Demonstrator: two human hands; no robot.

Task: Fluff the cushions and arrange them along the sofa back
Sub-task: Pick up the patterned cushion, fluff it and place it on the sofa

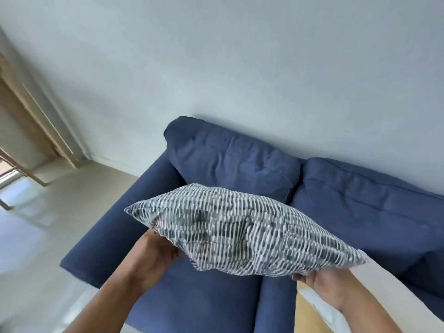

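Observation:
A grey-and-white striped cushion [242,230] is held flat in the air over the blue sofa [209,304], above its seat. My left hand [153,258] grips the cushion's near left edge from below. My right hand [324,284] holds its near right corner, with the fingers tucked under the fabric. Two blue back cushions [230,159] [360,200] lean against the sofa back behind it. The tilted view puts the sofa's left armrest [115,227] at the lower left.
A plain pale wall [240,68] rises behind the sofa. Light floor [48,224] spreads out to the left, with a wooden door frame [31,116] and wooden chair legs [26,174] at the far left. A white and wooden surface [317,313] lies below my right forearm.

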